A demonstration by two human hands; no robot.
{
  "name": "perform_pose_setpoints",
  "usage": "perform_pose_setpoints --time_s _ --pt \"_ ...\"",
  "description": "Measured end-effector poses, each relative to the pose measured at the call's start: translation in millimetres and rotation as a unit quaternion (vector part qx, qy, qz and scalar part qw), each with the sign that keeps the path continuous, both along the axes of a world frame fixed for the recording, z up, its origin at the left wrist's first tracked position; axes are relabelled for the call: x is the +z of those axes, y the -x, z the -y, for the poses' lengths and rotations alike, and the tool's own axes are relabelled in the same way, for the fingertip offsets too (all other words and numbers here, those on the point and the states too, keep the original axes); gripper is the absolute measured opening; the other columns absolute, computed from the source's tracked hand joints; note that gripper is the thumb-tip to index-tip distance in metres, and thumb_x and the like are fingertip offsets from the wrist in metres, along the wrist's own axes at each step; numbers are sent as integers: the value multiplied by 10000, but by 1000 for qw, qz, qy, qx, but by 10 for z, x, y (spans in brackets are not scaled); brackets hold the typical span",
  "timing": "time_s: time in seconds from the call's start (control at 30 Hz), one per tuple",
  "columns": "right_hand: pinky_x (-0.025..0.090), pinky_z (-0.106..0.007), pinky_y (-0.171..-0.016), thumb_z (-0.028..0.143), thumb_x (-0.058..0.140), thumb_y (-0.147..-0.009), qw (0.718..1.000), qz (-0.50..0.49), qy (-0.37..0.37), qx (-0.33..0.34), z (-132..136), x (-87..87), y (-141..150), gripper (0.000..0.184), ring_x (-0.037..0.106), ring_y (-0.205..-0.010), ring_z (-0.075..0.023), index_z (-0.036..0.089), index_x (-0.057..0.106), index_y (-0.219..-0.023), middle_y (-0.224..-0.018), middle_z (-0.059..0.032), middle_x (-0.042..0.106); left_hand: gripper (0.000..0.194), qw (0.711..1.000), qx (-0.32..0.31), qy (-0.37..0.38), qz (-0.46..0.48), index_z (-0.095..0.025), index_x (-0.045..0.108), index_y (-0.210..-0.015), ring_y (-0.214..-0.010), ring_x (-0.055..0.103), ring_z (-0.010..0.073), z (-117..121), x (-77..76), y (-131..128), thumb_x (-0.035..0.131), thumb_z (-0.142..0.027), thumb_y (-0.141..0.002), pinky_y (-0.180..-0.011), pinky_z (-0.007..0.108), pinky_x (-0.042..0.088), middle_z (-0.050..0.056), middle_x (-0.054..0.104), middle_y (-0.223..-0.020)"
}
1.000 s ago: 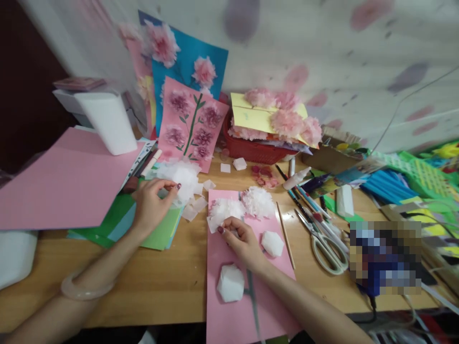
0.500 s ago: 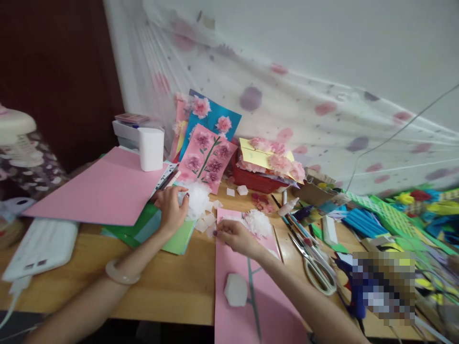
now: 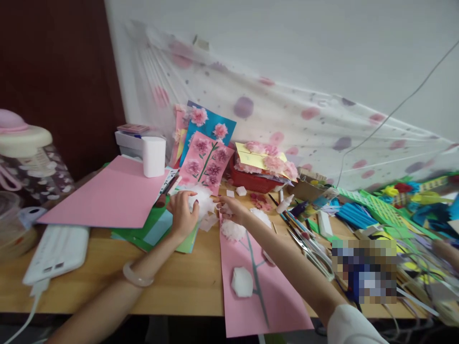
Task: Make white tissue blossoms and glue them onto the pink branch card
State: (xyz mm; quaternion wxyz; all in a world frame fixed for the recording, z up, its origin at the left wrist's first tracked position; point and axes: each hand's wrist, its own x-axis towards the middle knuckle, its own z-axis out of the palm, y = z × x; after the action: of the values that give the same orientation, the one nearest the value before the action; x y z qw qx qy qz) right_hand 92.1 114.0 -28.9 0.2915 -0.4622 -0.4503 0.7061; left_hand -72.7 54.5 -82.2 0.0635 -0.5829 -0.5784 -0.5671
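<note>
My left hand (image 3: 183,212) is bent over a fluffy heap of white tissue paper (image 3: 202,198), with a gap between its thumb and forefinger. My right hand (image 3: 231,209) reaches in from the right, fingers stretched toward the heap's right edge; whether they touch it I cannot tell. Below it lies a long pink sheet (image 3: 276,306) with a green painted stem. A ruffled white tissue flower (image 3: 234,231) sits at its upper left, and another (image 3: 261,217) is partly covered by my right forearm. A compact white paper bundle (image 3: 242,282) rests lower on the sheet.
Loose tissue squares (image 3: 208,220) lie by the heap. Scissors (image 3: 304,243), a glue bottle (image 3: 285,204) and a red basket (image 3: 256,181) of pink flowers are to the right. Left are a large pink board (image 3: 107,196) and a white power strip (image 3: 59,251). Finished flower cards (image 3: 206,162) lean behind.
My right hand has moved from the pink sheet's upper left up to the tissue heap, uncovering the flower there. My left hand stays at the heap. The camera view has shifted slightly.
</note>
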Motion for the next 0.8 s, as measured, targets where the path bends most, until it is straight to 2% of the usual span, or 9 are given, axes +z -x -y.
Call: perform_pose_setpoints --time_s 0.13,0.23,0.33,0.47,0.57,0.63,0.73,0.8 --pt "413 -143 -439 270 469 -937 994 -83 54 -40 232 9 -232 187 488 -486 -62 143 577 -852 -652 -1 545 124 1000 -16 -10 4 -200 533 -955 -983 540 268 33 46 -6 495 -160 -845 -885 412 379 76 640 -978" --pt "538 -238 -645 331 426 -964 971 -209 103 -46 459 34 -344 266 642 -733 -143 115 582 -963 -812 -90 648 93 998 -60 -18 -10 -212 552 -957 -937 563 241 129 124 -64 496 -226 -884 -880 394 373 42 650 -904" --pt "548 -330 -747 378 379 -978 936 -319 140 -49 686 30 -401 364 670 -890 -214 82 564 -1080 -948 -163 684 156 983 -166 -13 -74 -224 581 -986 -908 582 229 296 196 -203 577 -331 -873 -885 402 338 17 667 -856" --pt "546 -337 -739 406 368 -982 924 -341 165 -47 858 -58 -450 424 679 -838 -209 72 552 -1166 -928 -137 693 270 947 -276 14 -166 -239 629 -991 -992 574 254 482 208 -402 688 -422 -801 -902 429 281 36 694 -973" --pt "541 -305 -681 381 420 -965 923 -340 180 -29 880 -166 -503 409 676 -782 -188 76 545 -1206 -941 -112 691 284 930 -313 31 -190 -234 637 -995 -1043 573 275 517 192 -455 702 -422 -791 -934 460 236 37 710 -999" --pt "535 -296 -658 376 427 -957 920 -346 184 -5 875 -241 -539 404 679 -814 -195 92 545 -1219 -950 -100 690 218 921 -335 55 -189 -229 628 -1005 -1056 581 269 511 198 -444 663 -340 -821 -957 471 221 30 719 -997" --pt "536 -316 -735 377 450 -942 916 -354 190 13 866 -328 -579 394 679 -868 -200 107 560 -1208 -948 -81 691 207 911 -358 85 -184 -234 628 -1002 -1059 591 258 502 224 -418 620 -207 -797 -989 487 206 20 718 -996" --pt "530 -311 -765 376 497 -920 915 -356 191 13 862 -356 -593 386 676 -820 -180 106 576 -1185 -921 -70 689 193 908 -367 90 -182 -241 641 -960 -1054 594 256 498 236 -416 618 -172 -781 -994 496 210 11 715 -981"
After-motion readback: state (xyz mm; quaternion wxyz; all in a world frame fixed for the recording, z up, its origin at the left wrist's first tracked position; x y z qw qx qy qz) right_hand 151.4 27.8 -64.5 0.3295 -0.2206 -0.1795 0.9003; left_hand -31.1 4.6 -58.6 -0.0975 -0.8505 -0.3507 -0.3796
